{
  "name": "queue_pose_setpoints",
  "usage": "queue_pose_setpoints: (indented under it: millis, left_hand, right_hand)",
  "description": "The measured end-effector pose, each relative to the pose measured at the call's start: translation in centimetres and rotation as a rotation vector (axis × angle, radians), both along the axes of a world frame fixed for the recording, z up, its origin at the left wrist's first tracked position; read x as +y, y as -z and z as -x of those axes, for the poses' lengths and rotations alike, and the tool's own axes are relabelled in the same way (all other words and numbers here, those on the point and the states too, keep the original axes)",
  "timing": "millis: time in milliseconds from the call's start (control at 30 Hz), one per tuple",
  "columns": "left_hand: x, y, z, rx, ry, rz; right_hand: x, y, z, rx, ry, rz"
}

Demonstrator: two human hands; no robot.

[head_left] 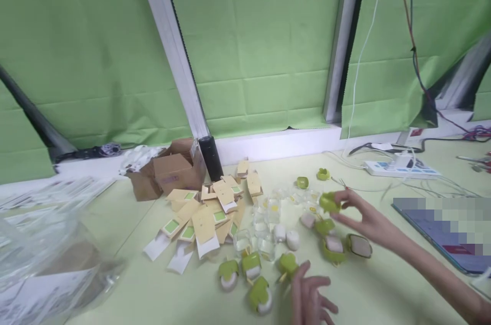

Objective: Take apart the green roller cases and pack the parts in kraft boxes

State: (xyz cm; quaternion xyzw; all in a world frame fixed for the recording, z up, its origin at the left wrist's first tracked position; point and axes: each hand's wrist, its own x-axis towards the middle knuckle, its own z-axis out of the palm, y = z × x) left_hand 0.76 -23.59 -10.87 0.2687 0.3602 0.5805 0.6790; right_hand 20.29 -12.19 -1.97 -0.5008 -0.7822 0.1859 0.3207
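A green cover point(327, 203) is pinched btwn thumb and fingertips of the R hand point(369, 222), held up above the right part of the desk point(153, 294). Of the two hands, the L hand point(310, 298) is seen at the near edge, partly cut off, w/ fingers loosely spread and nothing visibly gripped; just beside its fingertips a green-capped pc point(287, 263) is seen, tho contact can't be told. Three more green-and-white pcs point(261, 294) are grouped to the left of it. Beyond the L hand, two white blocks point(292, 239) are set side by side, w/ a cluster of clear boxes point(264, 223) just to their left and beyond. Below the held cover, more pcs are gathered: a greyish block point(307, 220), a green-edged case point(359, 246) w/ grey face and a white block in a green cup point(333, 251). Two loose green covers point(303, 182) are placed farther off. To the left, pale card sleeves point(205, 223) are heaped, some w/ green squares; behind them a brown carton point(172, 174) and a black cylinder point(210, 158) are stood nr the wall. At far left a clear plastic bag point(111, 270) is spread; at right a power strip point(378, 167) and a flat dark slab point(416, 227), partly pixelated, are laid.
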Motion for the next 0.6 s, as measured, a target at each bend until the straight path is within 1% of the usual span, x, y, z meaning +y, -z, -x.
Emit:
queue_pose_setpoints:
  millis: [67,100,133,167,200,233,267,300,333,367,400,433,500,533,600]
  left_hand:
    - [0.0,-0.2,-0.8,-0.165,0.047,0.062]
    - [-0.1,-0.4,-1.0,-0.238,0.059,0.081]
    - [-0.3,-0.6,-1.2,-0.297,0.055,0.085]
    - [-0.5,-0.8,-1.2,-0.337,0.041,0.082]
    - [-0.7,-1.1,-1.0,-0.357,0.028,0.081]
    - [-1.0,-1.5,-0.6,-0.365,0.022,0.089]
    - [-1.3,-1.9,-0.1,-0.365,0.023,0.103]
    - [-1.6,-2.4,0.4,-0.360,0.026,0.124]
    - [-1.9,-2.9,1.0,-0.349,0.012,0.136]
    - [-2.1,-3.5,1.5,-0.333,-0.022,0.135]
    - [-2.3,-4.0,1.9,-0.315,-0.069,0.124]
    - [-2.4,-4.5,2.2,-0.297,-0.111,0.114]
    - [-2.6,-5.4,2.6,-0.272,-0.156,0.101]
    - [-2.6,-5.8,2.7,-0.266,-0.158,0.103]
    - [-2.6,-6.2,2.8,-0.255,-0.146,0.116]
  right_hand:
    - [-4.5,-1.0,2.6,0.053,-0.185,0.048]
    - [-6.3,-1.3,3.8,0.055,-0.273,0.054]
    - [-7.7,-1.6,4.7,0.038,-0.343,0.066]
    - [-8.6,-1.7,5.5,0.022,-0.415,0.097]
    - [-8.8,-1.8,6.0,0.013,-0.463,0.120]
    - [-8.5,-1.6,6.3,0.011,-0.476,0.128]
    - [-7.8,-1.3,6.5,0.000,-0.448,0.111]
    - [-6.6,-0.9,6.7,-0.013,-0.386,0.074]
    - [-5.3,-0.3,7.0,-0.041,-0.291,0.011]
    - [-4.0,0.4,7.3,-0.110,-0.198,-0.051]
    - [-2.7,1.1,7.6,-0.132,-0.147,-0.070]
    - [-1.7,1.7,8.1,-0.148,-0.131,-0.076]
    - [-0.3,2.7,8.8,-0.145,-0.150,-0.054]
    - [0.0,3.0,9.0,-0.135,-0.167,-0.039]
    - [-0.3,2.9,8.9,-0.099,-0.181,-0.003]
